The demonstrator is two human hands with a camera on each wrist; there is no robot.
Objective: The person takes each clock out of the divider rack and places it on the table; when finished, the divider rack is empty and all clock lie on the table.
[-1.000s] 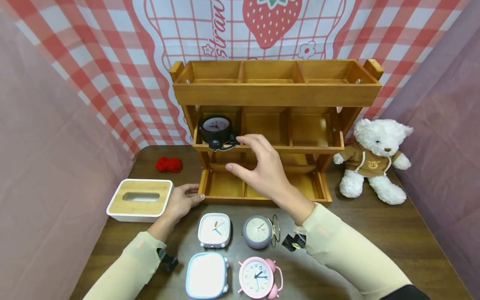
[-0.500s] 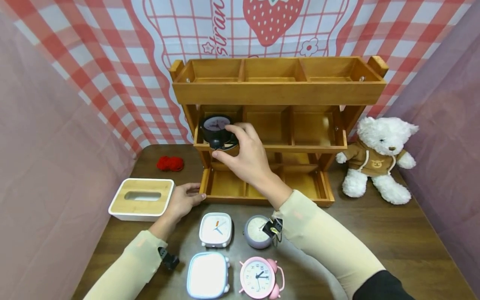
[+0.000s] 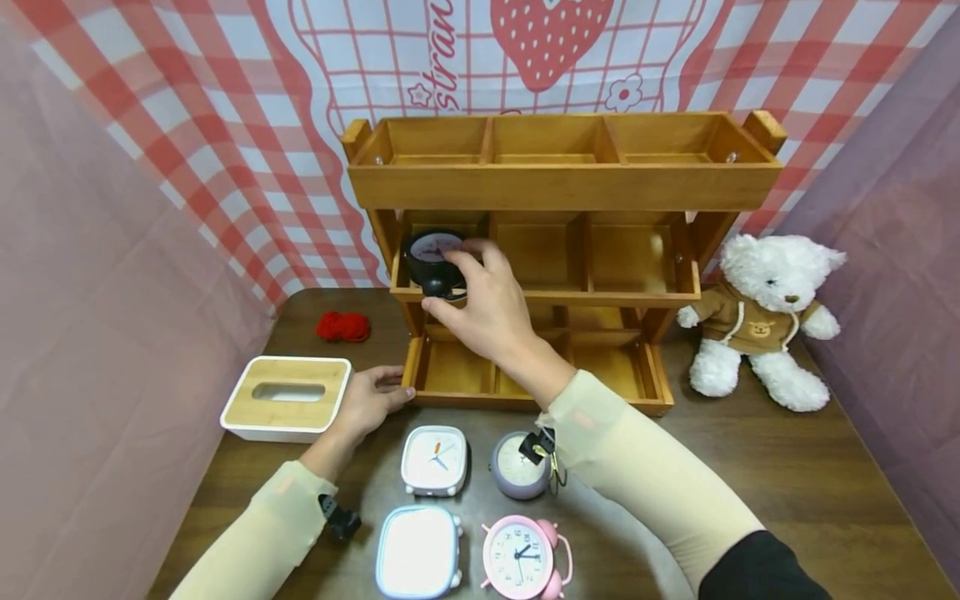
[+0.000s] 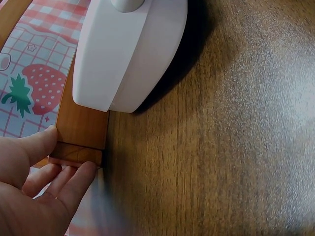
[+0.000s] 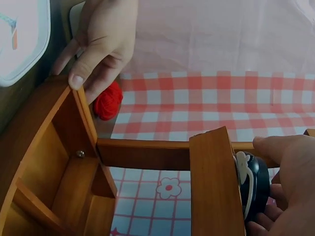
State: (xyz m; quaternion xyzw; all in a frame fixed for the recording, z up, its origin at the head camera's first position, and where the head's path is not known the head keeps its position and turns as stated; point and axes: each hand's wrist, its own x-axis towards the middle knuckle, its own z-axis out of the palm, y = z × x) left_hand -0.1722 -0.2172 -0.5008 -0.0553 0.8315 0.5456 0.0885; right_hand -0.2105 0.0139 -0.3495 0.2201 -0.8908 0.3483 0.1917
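Observation:
In the head view a black alarm clock [image 3: 433, 260] sits face-up and tilted in the left compartment of the middle tier of a wooden shelf [image 3: 562, 188]. My right hand [image 3: 487, 304] holds its right side, thumb low and fingers at the upper edge. The right wrist view has the black alarm clock [image 5: 260, 184] behind the tier's front board, my fingers curled against it. My left hand [image 3: 367, 402] grips the bottom tier's front left corner. From the left wrist view, thumb and fingers of my left hand [image 4: 44, 182] pinch the wooden board's end [image 4: 76, 153].
Before the shelf lie a white clock [image 3: 434, 460], a purple-grey clock [image 3: 513, 475], a blue-rimmed white clock [image 3: 417, 550] and a pink alarm clock [image 3: 517, 554]. A tissue box [image 3: 287, 396] and red yarn [image 3: 343, 326] stand left, a white teddy bear [image 3: 757, 321] right.
My right hand has moved left from an open pose beside the black alarm clock and now holds it. The left hand has stayed on the shelf corner.

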